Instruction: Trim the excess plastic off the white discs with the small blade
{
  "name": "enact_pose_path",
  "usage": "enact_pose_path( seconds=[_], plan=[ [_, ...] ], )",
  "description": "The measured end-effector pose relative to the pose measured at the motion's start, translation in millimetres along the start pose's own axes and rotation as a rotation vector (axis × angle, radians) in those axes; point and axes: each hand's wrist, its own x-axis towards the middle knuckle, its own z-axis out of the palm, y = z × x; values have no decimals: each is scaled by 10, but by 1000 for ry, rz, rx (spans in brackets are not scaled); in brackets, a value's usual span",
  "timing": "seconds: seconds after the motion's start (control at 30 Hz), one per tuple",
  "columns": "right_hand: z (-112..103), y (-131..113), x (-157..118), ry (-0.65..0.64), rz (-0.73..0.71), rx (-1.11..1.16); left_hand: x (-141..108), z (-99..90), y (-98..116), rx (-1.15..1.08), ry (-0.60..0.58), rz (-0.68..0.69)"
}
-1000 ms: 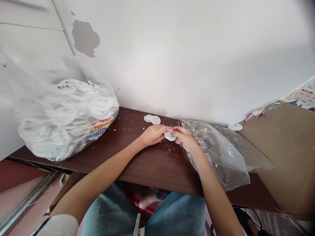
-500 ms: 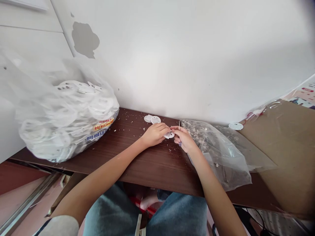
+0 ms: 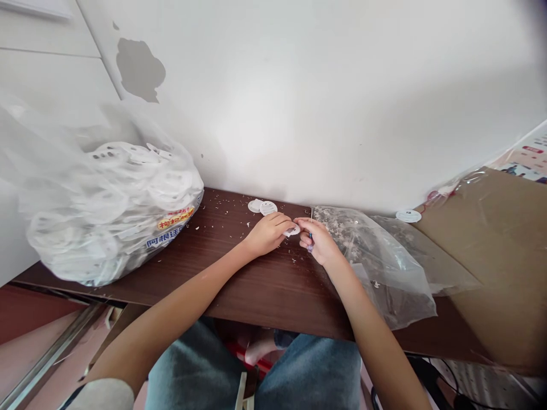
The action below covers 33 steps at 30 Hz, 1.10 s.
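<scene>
My left hand (image 3: 269,232) is closed on the edge of a white plastic disc (image 3: 293,230), just above the dark table. From the other side, my right hand (image 3: 318,239) brings its fingertips to the disc's right edge. A slim tool with a purple-blue handle (image 3: 310,248) is tucked in the curled fingers of that hand. Its working end cannot be made out. Behind my left hand, two round white discs (image 3: 268,208) lie overlapping on the table. White shavings are scattered around them.
A large clear bag (image 3: 115,228) full of white discs stands on the left. To the right lies a clear plastic bag (image 3: 384,267) with white scraps. A single disc (image 3: 408,216) rests beside a cardboard box (image 3: 504,256). The wall rises behind the table (image 3: 256,290).
The disc in my left hand has shifted slightly up and lies at a different angle. My right fingers have turned, and the thin metal rod that rose above them no longer shows.
</scene>
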Motion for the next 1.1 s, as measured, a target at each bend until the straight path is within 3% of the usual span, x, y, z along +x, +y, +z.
enact_pose_path(
  seconds=[0.17, 0.37, 0.47, 0.6, 0.7, 0.87, 1.1],
  plan=[
    [-18, -45, -7, -29, 36, 32, 9, 17, 38, -189, 37, -139],
    [-64, -5, 51, -11, -61, -146, 74, 41, 28, -624, 141, -750],
    [-87, 4, 58, 43, -193, -412, 84, 24, -81, -944, 122, -936],
    [-116, -8, 18, 62, -410, -966, 62, -41, -198, -1222, 60, -996],
    [-120, -5, -14, 10, -505, -1207, 36, -83, -234, -1305, 12, -1000],
    [-125, 9, -36, -6, -579, -1414, -2, -92, -272, -1357, -48, -955],
    [-143, 50, -35, -62, -579, -1439, -6, -100, -287, -1370, -113, -895]
  ],
)
